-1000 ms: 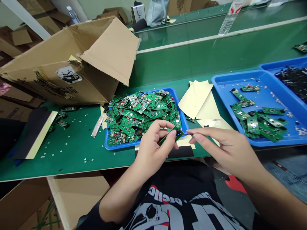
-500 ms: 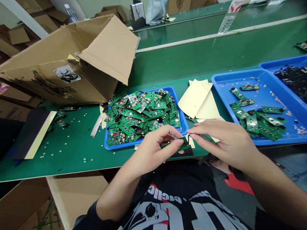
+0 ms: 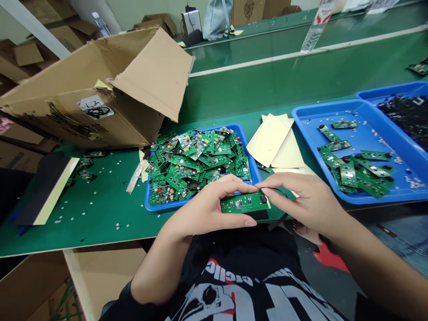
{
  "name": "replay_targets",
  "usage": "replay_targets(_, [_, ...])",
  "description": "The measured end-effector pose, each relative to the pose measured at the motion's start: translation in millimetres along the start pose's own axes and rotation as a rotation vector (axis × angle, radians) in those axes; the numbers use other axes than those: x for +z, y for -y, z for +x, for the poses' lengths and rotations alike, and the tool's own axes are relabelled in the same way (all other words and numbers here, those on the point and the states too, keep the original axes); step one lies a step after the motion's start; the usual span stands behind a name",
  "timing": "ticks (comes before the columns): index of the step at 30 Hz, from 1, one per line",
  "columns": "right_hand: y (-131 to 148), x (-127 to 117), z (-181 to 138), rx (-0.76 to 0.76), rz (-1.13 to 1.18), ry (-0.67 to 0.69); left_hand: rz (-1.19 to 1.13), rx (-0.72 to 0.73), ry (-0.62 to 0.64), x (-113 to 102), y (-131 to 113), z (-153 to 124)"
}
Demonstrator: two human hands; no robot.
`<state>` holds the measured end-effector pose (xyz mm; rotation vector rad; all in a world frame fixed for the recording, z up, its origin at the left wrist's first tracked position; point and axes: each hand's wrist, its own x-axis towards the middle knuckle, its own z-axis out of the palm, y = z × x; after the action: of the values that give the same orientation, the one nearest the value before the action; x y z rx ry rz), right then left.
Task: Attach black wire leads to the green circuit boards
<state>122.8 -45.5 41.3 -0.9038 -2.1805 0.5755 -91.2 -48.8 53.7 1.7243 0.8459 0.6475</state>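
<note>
My left hand (image 3: 207, 209) grips a small green circuit board (image 3: 241, 203) flat, face up, at the table's near edge. My right hand (image 3: 309, 200) pinches a small black piece (image 3: 263, 197) against the board's right end. Just behind them a blue tray (image 3: 250, 156) is heaped with several more green boards. A larger blue tray (image 3: 307, 133) to the right holds several boards with black pieces on them.
A torn cardboard box (image 3: 100, 89) lies on its side at the left. Yellow backing sheets (image 3: 274, 138) lie between the trays. A black-and-yellow sheet (image 3: 47, 187) sits at the far left. A second blue tray (image 3: 408, 111) of black parts is at the right edge. A plastic bottle (image 3: 312, 26) stands behind.
My left hand has turned the board from edge-on to flat and face up. My right hand has moved in and now presses the black piece onto its right end.
</note>
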Motion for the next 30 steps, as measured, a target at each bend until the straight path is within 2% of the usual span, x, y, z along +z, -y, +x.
replay_targets(2, [2,2,-1,0.080,0.039,-0.036,-0.037,-0.018,0.011,-2,1,-1])
replay_targets(4, [4,4,-2,0.140,0.074,-0.078,-0.130,-0.054,-0.062,-3,2,-2])
replay_targets(8, [11,11,-3,0.213,0.153,-0.191,-0.439,-0.086,-0.291,3,5,1])
replay_targets(12, [16,21,-3,0.200,0.188,-0.324,-0.800,-0.109,-0.527,23,10,11])
replay_targets(16, [19,28,-2,0.149,0.111,-0.400,-0.939,-0.105,-0.744,46,11,17])
replay_targets(19, [20,28,-2,0.074,0.029,-0.431,-0.905,-0.065,-0.741,53,6,13])
replay_targets(24, [22,24,-3,-0.016,-0.053,-0.441,-0.770,-0.041,-0.679,50,-1,5])
replay_targets(27, [25,20,-4,-0.043,-0.086,-0.396,-0.832,-0.086,-0.687,46,-3,5])
replay_targets(30, [27,16,-6,-0.083,-0.131,-0.319,-0.961,-0.196,-0.627,44,-6,7])
